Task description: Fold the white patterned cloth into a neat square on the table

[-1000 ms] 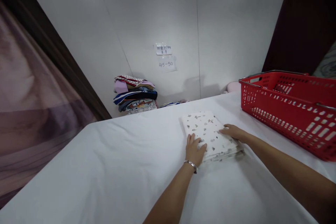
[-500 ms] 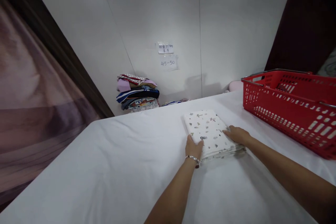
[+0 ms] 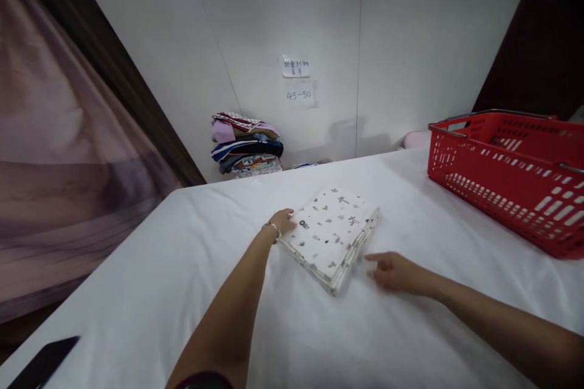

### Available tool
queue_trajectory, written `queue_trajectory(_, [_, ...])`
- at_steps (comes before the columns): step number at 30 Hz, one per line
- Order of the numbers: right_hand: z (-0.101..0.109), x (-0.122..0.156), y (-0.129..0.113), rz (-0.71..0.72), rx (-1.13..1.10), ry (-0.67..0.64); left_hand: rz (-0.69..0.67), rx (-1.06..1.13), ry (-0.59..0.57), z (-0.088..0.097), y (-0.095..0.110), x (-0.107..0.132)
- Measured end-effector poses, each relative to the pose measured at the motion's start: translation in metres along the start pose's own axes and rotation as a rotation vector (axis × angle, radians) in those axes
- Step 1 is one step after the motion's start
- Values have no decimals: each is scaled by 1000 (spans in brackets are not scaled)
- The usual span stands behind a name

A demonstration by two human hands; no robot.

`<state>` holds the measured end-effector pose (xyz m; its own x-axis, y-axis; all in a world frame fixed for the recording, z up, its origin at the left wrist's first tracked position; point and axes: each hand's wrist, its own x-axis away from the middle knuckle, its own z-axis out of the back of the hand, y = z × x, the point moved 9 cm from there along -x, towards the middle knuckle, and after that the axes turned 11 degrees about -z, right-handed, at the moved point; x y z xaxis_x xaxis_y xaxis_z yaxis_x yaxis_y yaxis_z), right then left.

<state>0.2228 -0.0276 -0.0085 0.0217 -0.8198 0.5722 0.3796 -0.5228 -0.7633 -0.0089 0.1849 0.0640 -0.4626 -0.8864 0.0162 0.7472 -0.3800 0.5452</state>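
Observation:
A folded white cloth (image 3: 331,228) with small dark and green-grey prints lies on the white-covered table, turned at an angle, its layered edges facing me. At its left edge is my left hand (image 3: 283,222), wearing a bracelet, with fingers closed over the cloth's side; the thumb is partly hidden. My right hand (image 3: 391,271) is off the cloth, a short way to its right and just above the table. Its index finger points toward the cloth, the other fingers are loosely bent, and nothing is in it.
A red plastic basket (image 3: 502,176) with metal handles stands on the right of the table (image 3: 182,292). Beyond the far edge is a pile of folded clothes (image 3: 249,146) against the wall. A dark flat object (image 3: 45,364) lies at the lower left, near a hanging curtain (image 3: 82,152).
The cloth has turned and shifted left. My left hand has moved left with it, while my right hand has let go and drawn back toward me. The view has shifted slightly.

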Motion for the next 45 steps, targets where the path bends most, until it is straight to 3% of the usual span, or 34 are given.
queue_trajectory(3, [76, -18, -21, 97, 9, 354, -25, -46, 77, -5, -1, 22])
queue_trajectory(5, [126, -30, -33, 101, 17, 564, -157, -104, 200, -10, 22, 41])
queue_trajectory(8, [155, -53, -46, 82, 16, 597, -404, -146, 275, -30, 70, 83])
queue_trajectory(12, [145, -78, -50, 49, 19, 507, -585, -139, 153, -70, 113, 135])
queue_trajectory(16, [133, -82, -47, 22, 31, 411, -650, -179, 31, -89, 118, 154])
queue_trajectory(20, [115, -53, -26, -62, 29, 326, -628, -271, 15, -67, 86, 152])
queue_trajectory(24, [61, -12, 5, -133, -37, 84, -517, -354, 48, -35, 43, 156])
queue_trajectory(25, [53, -4, 10, -110, -53, 79, -494, -355, 50, -32, 37, 158])
queue_trajectory(28, [61, 14, 17, 17, -72, 307, -424, -332, 64, -33, 31, 163])
queue_trajectory(31, [80, 29, 19, 153, -91, 548, -399, -297, 122, -39, 43, 166])
queue_trajectory(34, [78, 37, 18, 222, -125, 555, -448, -264, 194, -45, 63, 167])
queue_trajectory(38, [58, 39, 18, 178, -79, 513, -525, -238, 197, -59, 86, 160])
queue_trajectory(45, [48, 34, 12, 134, -70, 599, -521, -241, 211, -75, 89, 146])
